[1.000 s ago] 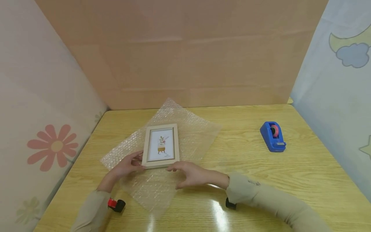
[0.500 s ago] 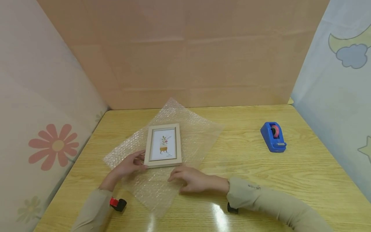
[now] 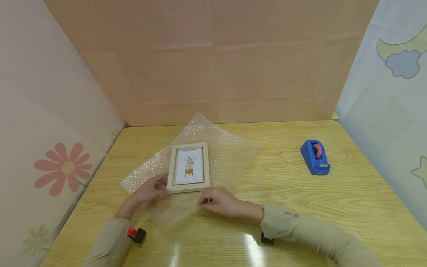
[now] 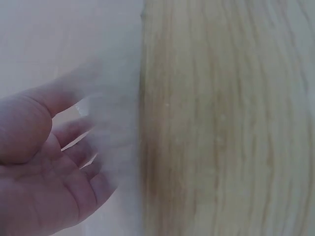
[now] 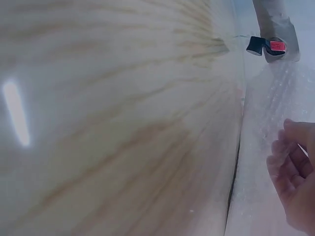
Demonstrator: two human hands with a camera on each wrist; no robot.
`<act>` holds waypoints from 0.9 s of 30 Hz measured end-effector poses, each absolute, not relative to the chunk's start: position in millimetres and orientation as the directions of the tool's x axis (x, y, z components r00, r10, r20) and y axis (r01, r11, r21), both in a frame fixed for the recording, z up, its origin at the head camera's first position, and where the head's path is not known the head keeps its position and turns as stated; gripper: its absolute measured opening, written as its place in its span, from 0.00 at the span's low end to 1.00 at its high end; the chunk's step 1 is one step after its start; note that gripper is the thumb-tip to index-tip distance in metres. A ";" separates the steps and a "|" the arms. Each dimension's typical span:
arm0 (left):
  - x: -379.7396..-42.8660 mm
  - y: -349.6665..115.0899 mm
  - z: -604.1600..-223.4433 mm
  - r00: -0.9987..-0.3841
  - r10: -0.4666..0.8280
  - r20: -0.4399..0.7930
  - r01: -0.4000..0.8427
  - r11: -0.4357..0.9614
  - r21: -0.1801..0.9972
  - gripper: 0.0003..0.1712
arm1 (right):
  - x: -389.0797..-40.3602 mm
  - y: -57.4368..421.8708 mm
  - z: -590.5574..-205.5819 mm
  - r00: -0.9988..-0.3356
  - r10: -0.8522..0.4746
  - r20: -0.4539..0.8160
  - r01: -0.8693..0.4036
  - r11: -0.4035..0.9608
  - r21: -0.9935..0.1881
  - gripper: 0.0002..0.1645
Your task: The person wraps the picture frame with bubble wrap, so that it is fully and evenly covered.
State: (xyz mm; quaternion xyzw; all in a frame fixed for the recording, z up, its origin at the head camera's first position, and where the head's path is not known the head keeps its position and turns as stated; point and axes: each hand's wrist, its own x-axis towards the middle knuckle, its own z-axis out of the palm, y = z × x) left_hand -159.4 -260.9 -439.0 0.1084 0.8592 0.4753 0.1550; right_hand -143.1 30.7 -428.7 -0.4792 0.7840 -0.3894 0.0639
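Note:
A pale wooden picture frame [image 3: 171,167] with a plant print lies face up on a sheet of bubble wrap [image 3: 230,144]. My left hand [image 3: 150,190] is at the frame's lower left corner, its thumb against the corner and its fingers loosely bent along the left side. Seen in the left wrist view, the left hand [image 4: 54,167] is partly veiled by a blurred translucent layer. My right hand [image 3: 220,202] pinches the wrap's near edge with thumb and fingers, just below the frame's lower right corner. In the right wrist view, the right hand [image 5: 295,172] has clear bubble wrap around its fingertips.
A blue tape dispenser [image 3: 313,159] with a pink roll stands at the right of the wooden table [image 3: 280,148]. Behind is a tan backdrop [image 3: 213,74]. Patterned panels flank both sides. A black-and-red wrist device [image 3: 137,235] hangs at the left sleeve.
My right hand has come down from the frame's lower edge and now pinches the wrap. The wrap's near corner is drawn up. Frame, wrap and left hand have shifted slightly right.

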 end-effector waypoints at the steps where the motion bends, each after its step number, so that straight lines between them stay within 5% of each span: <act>1: -159.1 -260.6 -438.5 -0.927 0.338 -0.161 0.042 0.520 0.853 0.42 | -143.2 31.0 -428.2 -0.540 -0.795 0.276 -0.687 0.227 -0.690 0.02; 10: -155.1 -257.7 -429.8 -0.887 0.417 -0.199 0.038 0.495 0.868 0.42 | -147.1 37.3 -413.8 -0.675 -0.700 0.232 -0.491 0.192 -0.849 0.03; 16: -159.0 -267.1 -427.4 -0.847 0.497 -0.189 0.125 0.532 0.838 0.29 | -147.5 37.6 -398.1 -0.765 -0.621 0.169 -0.379 0.222 -0.898 0.05; 27: -167.0 -266.8 -420.2 -0.924 0.372 -0.088 0.143 0.551 0.822 0.25 | -158.7 34.1 -387.0 -0.845 -0.514 0.145 -0.293 0.219 -0.931 0.07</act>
